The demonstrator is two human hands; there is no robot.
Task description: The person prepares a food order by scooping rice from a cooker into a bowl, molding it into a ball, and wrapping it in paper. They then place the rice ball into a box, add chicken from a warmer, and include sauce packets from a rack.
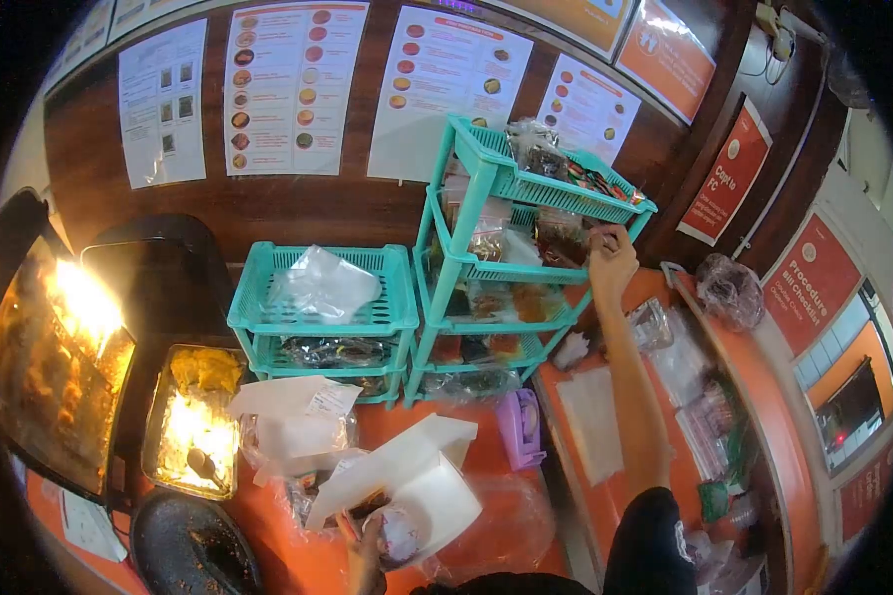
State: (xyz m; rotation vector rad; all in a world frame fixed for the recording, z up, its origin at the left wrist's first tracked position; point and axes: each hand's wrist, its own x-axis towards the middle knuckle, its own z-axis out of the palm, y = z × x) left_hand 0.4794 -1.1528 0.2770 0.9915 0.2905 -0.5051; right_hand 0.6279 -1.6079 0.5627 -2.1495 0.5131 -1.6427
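My left hand (366,551) is at the bottom centre, its fingers closed on an open white paper food box (446,501). A round, pale wrapped item (399,536) sits against the box beside my fingers. Stretched out to the right, my right hand (611,256) is at the right end of the second tier of a tall turquoise plastic rack (466,223). Its fingers are bent together beside a dark brown packet (560,238); what they pinch, if anything, is hidden. Clear bags of packets fill the rack's tiers.
A lower turquoise rack (402,315) holds clear plastic bags. Left are a foil tray (230,476) of yellow food with a spoon and a black pan (191,545). A purple tape dispenser (522,426) and another white box (293,402) stand on the orange counter (511,501).
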